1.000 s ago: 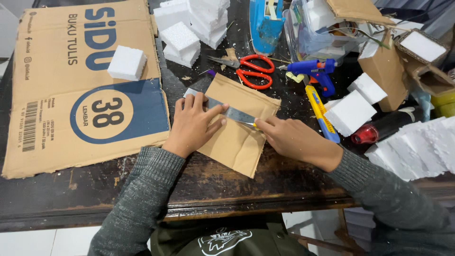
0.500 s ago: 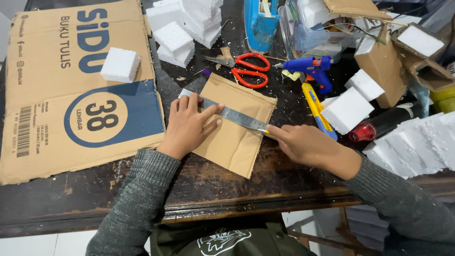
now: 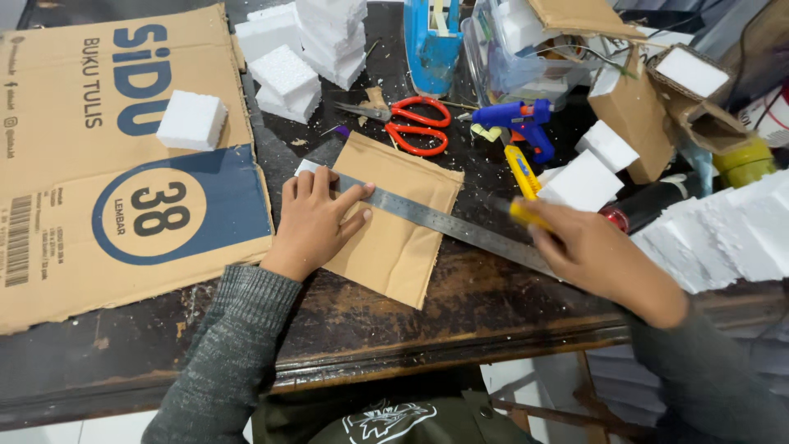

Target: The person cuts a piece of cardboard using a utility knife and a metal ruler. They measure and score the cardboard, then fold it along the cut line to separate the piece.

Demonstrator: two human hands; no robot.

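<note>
- Pinning a steel ruler (image 3: 448, 224) slantwise across a small brown cardboard piece (image 3: 394, 247), the left hand (image 3: 316, 222) lies flat and spread, with its fingertips on the ruler's far end and its palm on the card.
- The cardboard piece lies on the dark wooden table (image 3: 460, 316), just in front of the person, with its near corner close to the table's edge. The ruler runs past the card's right side and on toward the right hand.
- The right hand (image 3: 596, 255) sits at the ruler's near end, with its fingers curled at the tip of a yellow cutter (image 3: 522, 177). Blur hides whether the cutter is actually gripped.
- Judged from this, the work stands at lining up a straight edge on the card. No mark or cut shows along the ruler.
- A clean line here calls for firm downward pressure from the left hand, so that the ruler cannot slide, and for fingertips kept clear of the ruler's working edge.
- Beyond the card lie red-handled scissors (image 3: 415, 127) and a blue glue gun (image 3: 518, 119).
- White foam blocks (image 3: 283, 74) are stacked at the back, and one foam block sits on a large flattened carton (image 3: 74, 247) to the left.
</note>
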